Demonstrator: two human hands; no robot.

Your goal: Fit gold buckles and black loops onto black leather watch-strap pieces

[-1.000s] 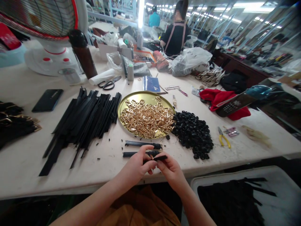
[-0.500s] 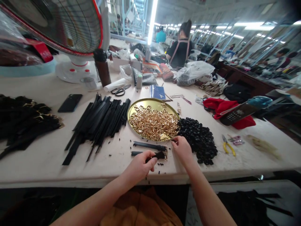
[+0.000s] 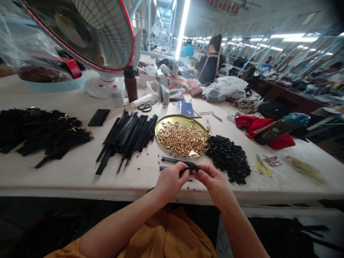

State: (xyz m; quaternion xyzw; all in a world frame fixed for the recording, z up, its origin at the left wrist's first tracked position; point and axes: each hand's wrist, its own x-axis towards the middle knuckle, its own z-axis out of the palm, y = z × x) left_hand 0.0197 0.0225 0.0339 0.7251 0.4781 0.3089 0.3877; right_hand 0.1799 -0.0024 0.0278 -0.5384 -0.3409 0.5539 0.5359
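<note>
One long white table (image 3: 67,172) carries everything, and one round gold tray (image 3: 174,119) near its front edge is the landmark. One big fan (image 3: 88,32) stands far back and left of the tray, its cage cut off by the top edge. Far left of the tray sprawls one pile of dark pieces (image 3: 40,129) with gold ends, too tangled to count. Just left of the tray lies one bundle of flat black strips (image 3: 126,138), also too many to count. The tray holds one mound of gold buckles (image 3: 182,139). One heap of black loops (image 3: 228,161) touches the tray's right side, and one red cloth (image 3: 282,141) lies well to the tray's right. Just in front of the tray, the left hand (image 3: 169,181) and the right hand (image 3: 215,179) each pinch one end of a single black strap (image 3: 189,168), thumb and forefinger closed on it, the other fingers curled. Most of that strap is hidden by the fingers. Two spare straps (image 3: 172,160) lie between the hands and the tray, the nearer one partly covered. One pair of pliers (image 3: 263,166) lies well right of the tray.
</note>
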